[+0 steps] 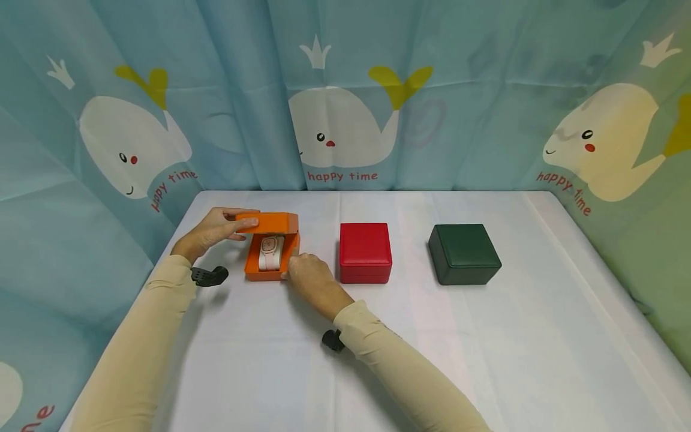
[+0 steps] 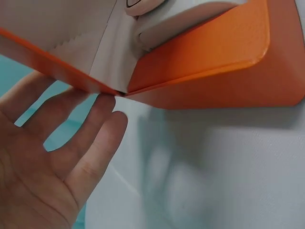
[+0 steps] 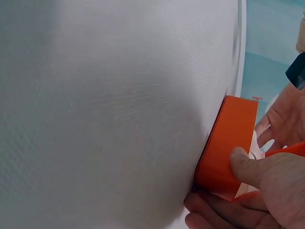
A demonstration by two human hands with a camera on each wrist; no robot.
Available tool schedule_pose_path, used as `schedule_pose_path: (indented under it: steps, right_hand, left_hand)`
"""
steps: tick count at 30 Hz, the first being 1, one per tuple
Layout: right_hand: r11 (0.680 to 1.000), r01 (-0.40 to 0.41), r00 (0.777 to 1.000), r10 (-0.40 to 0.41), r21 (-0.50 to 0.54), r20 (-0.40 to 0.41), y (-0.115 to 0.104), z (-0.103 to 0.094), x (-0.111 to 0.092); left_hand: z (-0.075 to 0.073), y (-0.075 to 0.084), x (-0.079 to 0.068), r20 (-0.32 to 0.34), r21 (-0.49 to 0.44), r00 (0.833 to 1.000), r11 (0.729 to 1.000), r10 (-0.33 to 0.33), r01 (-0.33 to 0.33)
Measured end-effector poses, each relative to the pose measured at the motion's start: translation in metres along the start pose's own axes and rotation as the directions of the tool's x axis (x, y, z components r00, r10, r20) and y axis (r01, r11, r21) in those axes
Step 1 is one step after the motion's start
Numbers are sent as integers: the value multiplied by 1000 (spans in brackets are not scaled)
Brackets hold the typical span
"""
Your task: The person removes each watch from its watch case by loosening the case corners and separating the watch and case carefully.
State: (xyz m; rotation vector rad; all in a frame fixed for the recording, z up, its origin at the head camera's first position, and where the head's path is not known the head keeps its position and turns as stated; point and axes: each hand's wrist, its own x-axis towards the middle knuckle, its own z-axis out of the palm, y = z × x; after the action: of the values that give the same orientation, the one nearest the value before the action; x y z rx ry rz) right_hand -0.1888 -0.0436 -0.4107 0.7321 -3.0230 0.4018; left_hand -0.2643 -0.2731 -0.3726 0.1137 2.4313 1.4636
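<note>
One orange box (image 1: 263, 276) stood open (watch (image 1: 269, 245) inside) | left hand (image 1: 215, 231) pinched its lid (image 1: 274, 222) — presumably propping it | right hand (image 1: 313, 279) gripped the box — probably for steadiness

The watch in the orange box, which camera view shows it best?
The head view: it shows the watch, dial included, inside the open orange box. The left wrist view cuts the watch off at the top edge; the right wrist view shows only something pale beyond the box, too unclear to identify.
</note>
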Motion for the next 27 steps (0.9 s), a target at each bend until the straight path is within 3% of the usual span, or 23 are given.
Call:
schedule_pose_path:
  steps: [11, 19, 27]
  right_hand:
    - [1000, -19, 1000, 19, -23, 6, 0, 3, -1]
    - [1000, -6, 1000, 6, -21, 10, -1, 2, 0]
    - [1000, 0, 1000, 0, -26, -3, -2, 1, 0]
  left_hand:
    - [16, -6, -3, -116, -14, 992, 999, 50, -52]
    - [21, 0, 1, -170, 49, 985, 999, 32, -24]
    - [35, 7, 4, -338, 174, 940, 985, 47, 13]
